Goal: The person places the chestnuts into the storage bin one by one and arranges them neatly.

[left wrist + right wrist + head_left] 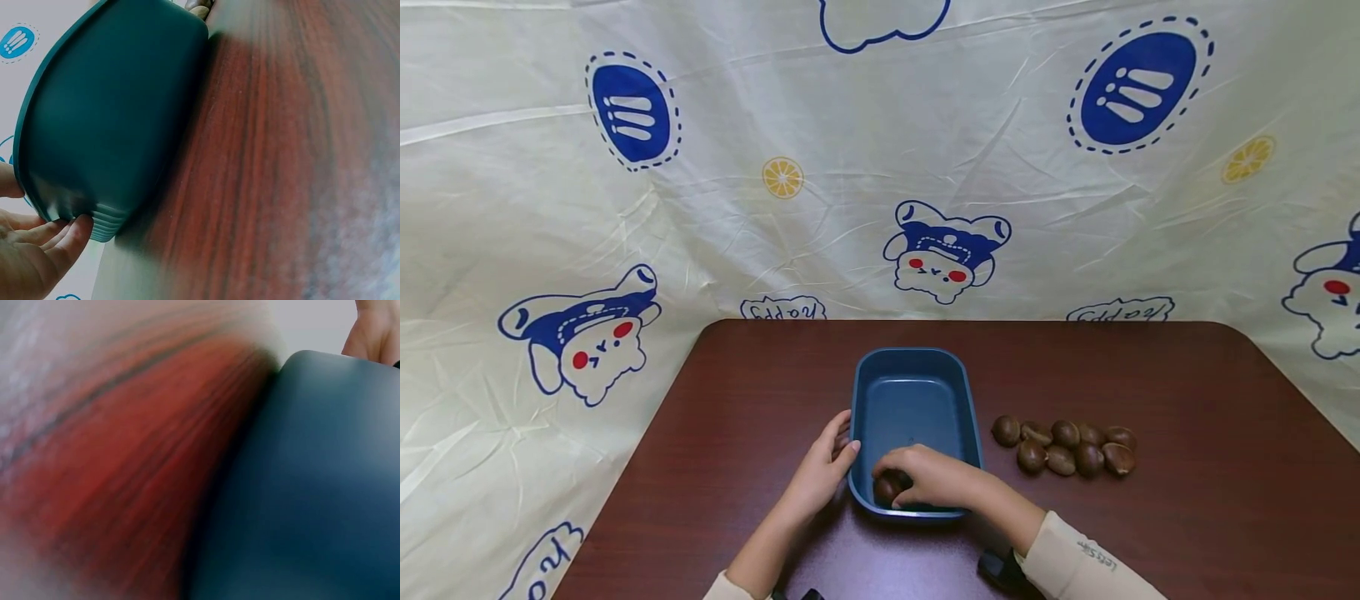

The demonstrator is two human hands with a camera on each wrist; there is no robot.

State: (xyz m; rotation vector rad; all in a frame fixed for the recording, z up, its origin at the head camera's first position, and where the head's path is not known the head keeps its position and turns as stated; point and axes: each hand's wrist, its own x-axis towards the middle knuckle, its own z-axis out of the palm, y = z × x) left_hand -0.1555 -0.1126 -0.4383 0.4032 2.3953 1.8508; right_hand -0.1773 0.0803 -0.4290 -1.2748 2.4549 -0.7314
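A blue rectangular plastic bin (913, 408) stands on the table in the head view. My left hand (822, 468) pinches its left rim, thumb over the edge and fingers against the outer wall. The left wrist view shows the fingers of that left hand (44, 250) on the ribbed outside corner. My right hand (928, 479) reaches over the right wall into the near end of the bin, fingers curled round a brown chestnut (887, 490). The palm hides part of what lies there. In the right wrist view the bin's outer wall (312, 487) covers the right hand's fingers.
Several more chestnuts (1062, 460) lie in two rough rows on the table to the right of the bin. The dark wood table (760, 375) ends at a printed cloth (835, 233) behind. A black object (1000, 571) is under the right forearm.
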